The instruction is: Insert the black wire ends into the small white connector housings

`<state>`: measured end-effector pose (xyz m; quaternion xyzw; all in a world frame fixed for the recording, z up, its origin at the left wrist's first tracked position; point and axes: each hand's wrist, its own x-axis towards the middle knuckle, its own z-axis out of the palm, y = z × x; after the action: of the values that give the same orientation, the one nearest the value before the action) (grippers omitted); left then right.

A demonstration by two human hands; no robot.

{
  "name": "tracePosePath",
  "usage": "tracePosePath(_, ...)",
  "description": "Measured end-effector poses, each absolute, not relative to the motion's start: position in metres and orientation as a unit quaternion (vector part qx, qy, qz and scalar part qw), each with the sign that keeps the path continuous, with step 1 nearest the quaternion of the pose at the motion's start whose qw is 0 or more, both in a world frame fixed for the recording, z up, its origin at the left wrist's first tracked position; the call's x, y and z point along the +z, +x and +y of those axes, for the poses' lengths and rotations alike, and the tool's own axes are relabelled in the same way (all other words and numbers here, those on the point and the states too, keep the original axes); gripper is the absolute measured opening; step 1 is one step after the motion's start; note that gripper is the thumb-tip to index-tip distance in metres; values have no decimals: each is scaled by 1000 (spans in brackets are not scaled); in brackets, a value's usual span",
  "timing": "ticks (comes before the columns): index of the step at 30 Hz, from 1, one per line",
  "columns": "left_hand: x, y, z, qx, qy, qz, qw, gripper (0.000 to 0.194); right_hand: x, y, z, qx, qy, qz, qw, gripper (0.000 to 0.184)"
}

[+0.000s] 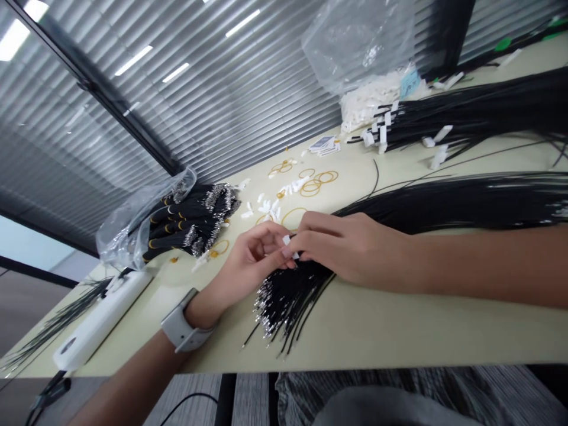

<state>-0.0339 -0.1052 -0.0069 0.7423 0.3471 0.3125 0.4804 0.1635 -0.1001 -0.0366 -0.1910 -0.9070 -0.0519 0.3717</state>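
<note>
Centrally, my left hand is half curled, its thumb and forefinger brought together on a small white connector and the remaining fingers bent loosely toward the palm. My right hand meets it from the other side, palm down, fingers bent and drawn in close to the same piece; whether its fingertips pinch the connector or a wire, I cannot tell, since they are partly hidden. The connector is pale, small and blocky, partly covered by my fingers, and is held just above the near end of a black wire bundle. The bundle's strands fan out below my hands, each thin and dark, many ending in a bright metallic tip; its length passes behind my right hand and on to the right. A pale watch encircles my left wrist. Beyond my fingers, loose white connectors and yellowish rubber bands are scattered on the cream table. To the left lie banded wire bundles, partly inside a clear bag, near a white power strip. At the upper right, a second wire bundle bears white connectors at its ends.
</note>
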Motion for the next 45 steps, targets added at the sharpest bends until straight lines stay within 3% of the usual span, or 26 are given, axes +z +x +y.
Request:
tracePosePath(3,-7,-35,-105,309,755,333,473,9,-39,163,-102,-45,-197,-908,366,23)
tracePosePath(8,5,-54,-96,403,772,326,369,31,-43,159,-100,-27,-199,-888,414,17)
tracePosePath(12,19,-72,-95,506,744,332,284,22,-43,157,-98,-33,-191,-880,434,18)
tracePosePath(22,23,-67,-108,536,739,339,230,30,-44,157,-98,-34,-177,-889,421,23)
tracePosePath(32,24,-66,-113,567,736,284,238,31,-48,156,-97,-36,-174,-889,423,26)
tracePosePath(39,32,-72,-111,583,690,270,335,28,-45,156,-98,-36,-176,-889,422,27)
tracePosePath(45,37,-74,-115,582,699,236,343,29,-48,157,-97,-15,-179,-892,415,26)
